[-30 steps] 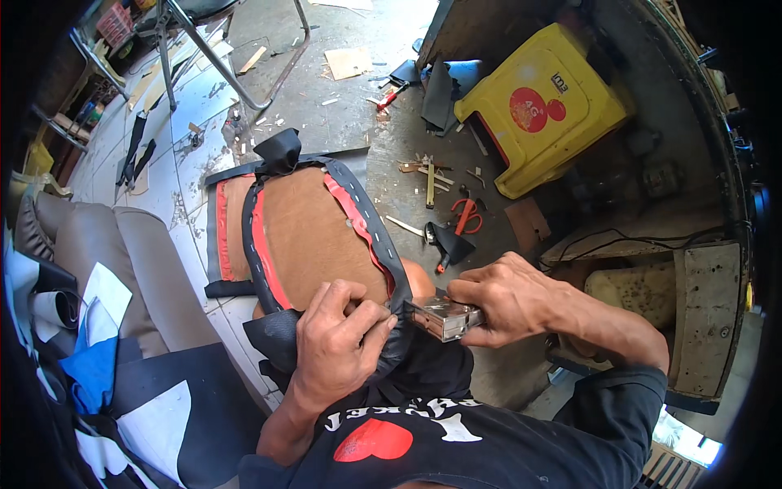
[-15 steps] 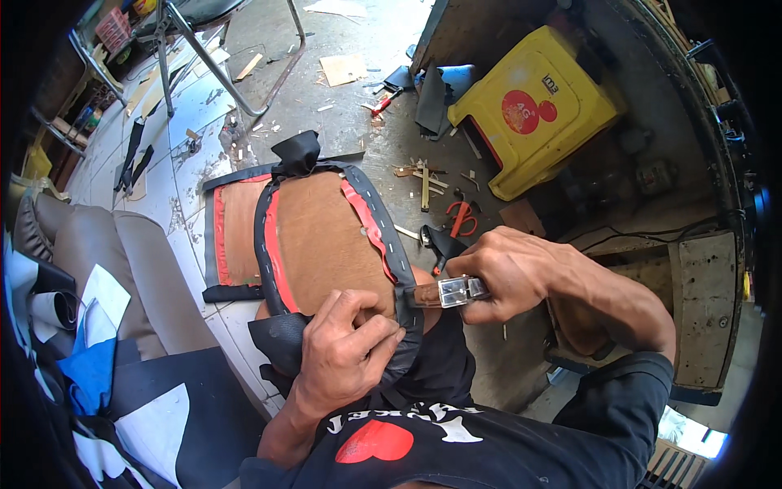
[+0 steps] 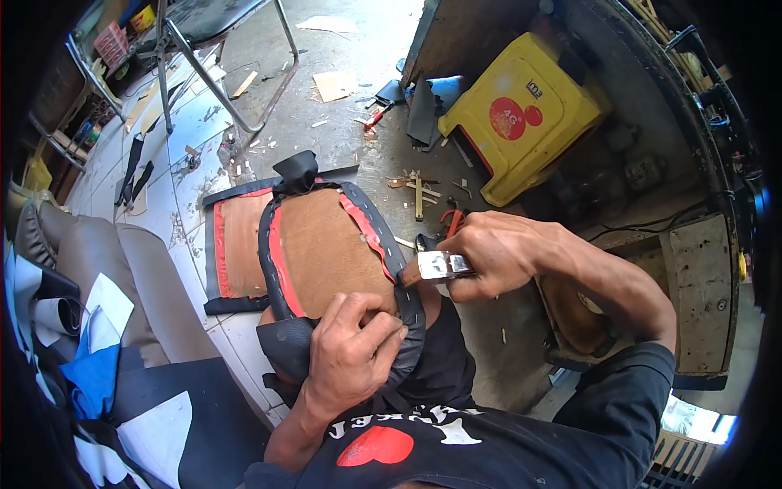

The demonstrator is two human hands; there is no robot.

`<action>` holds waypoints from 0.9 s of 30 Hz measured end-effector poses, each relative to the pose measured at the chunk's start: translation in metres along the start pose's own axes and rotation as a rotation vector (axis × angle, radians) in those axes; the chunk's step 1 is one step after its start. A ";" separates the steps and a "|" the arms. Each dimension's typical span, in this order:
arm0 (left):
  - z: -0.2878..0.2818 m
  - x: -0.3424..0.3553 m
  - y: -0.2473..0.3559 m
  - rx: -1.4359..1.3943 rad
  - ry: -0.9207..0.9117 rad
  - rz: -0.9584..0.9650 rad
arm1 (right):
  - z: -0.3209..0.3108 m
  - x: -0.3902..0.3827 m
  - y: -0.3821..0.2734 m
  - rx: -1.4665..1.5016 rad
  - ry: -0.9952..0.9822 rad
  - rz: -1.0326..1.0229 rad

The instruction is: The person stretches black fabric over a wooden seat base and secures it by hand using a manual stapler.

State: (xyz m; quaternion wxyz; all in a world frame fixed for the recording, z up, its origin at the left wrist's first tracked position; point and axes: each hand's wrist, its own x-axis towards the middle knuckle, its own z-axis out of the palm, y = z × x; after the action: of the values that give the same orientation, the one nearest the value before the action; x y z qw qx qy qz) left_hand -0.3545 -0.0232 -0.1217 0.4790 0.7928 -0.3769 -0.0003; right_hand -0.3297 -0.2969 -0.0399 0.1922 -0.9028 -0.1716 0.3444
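A rounded wooden panel lies across my lap, its rim wrapped in black vinyl with a row of staples and red strips along the sides. My left hand is closed at the near edge, its fingertips pinching the folded vinyl there. My right hand grips a silvery staple gun, whose nose meets the panel's right rim. Beyond the panel's left side is a second wooden panel, edged in black and red.
A yellow plastic stool lies tipped at the far right. Wood scraps and red-handled scissors are on the floor beyond my right hand. Vinyl and white cut pieces lie at left, near a metal-legged chair.
The staple gun has moved a little farther up the panel's right rim and tilted. My left hand keeps its pinch on the near edge. The whole view has shifted slightly.
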 end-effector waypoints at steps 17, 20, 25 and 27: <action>-0.011 0.010 -0.020 -0.043 -0.101 -0.046 | 0.098 -0.038 -0.029 0.091 0.300 0.077; -0.008 0.010 -0.022 -0.022 -0.081 -0.035 | 0.104 -0.029 -0.024 0.097 0.307 0.078; -0.006 0.008 -0.024 -0.012 -0.040 -0.025 | 0.095 -0.044 -0.033 0.232 0.282 0.086; -0.009 0.010 -0.023 -0.003 -0.043 -0.036 | 0.106 -0.045 -0.043 0.284 0.291 0.077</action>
State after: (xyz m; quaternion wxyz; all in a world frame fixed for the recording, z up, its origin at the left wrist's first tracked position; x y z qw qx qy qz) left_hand -0.3306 -0.0164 -0.1309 0.4720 0.7985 -0.3728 -0.0266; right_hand -0.4421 -0.2555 -0.0676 0.3271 -0.9127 -0.0569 0.2381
